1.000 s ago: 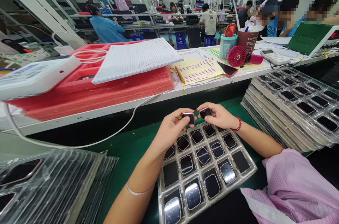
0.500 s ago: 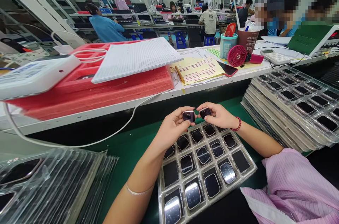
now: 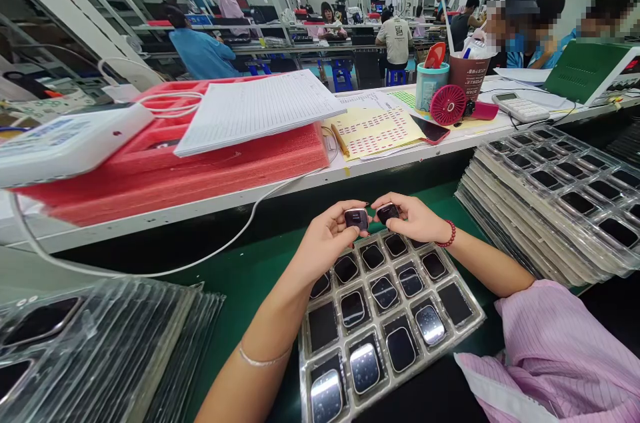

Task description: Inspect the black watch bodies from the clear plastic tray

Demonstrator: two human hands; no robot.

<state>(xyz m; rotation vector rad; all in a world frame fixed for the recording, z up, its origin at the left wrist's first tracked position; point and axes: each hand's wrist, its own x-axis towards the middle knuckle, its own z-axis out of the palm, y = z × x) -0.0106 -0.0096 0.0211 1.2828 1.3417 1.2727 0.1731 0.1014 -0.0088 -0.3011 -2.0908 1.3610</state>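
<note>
Between the fingers and thumb of my left hand is a square smartwatch body, its dark screen facing me with small light text on it. My right hand pinches a second smartwatch body, held close beside the first. Both are above the far edge of a clear plastic tray. Dark square watch bodies, such as this one, lie in most of its visible compartments. Two compartments, one at the left and one at the right, show only a black bottom. My hands hide part of the tray's far row.
Stacked trays with watches stand at the right, and another tray stack is at the near left. A white cable hangs along the shelf front. Red foam, a paper pad, a pink fan and cups occupy the shelf. People sit beyond.
</note>
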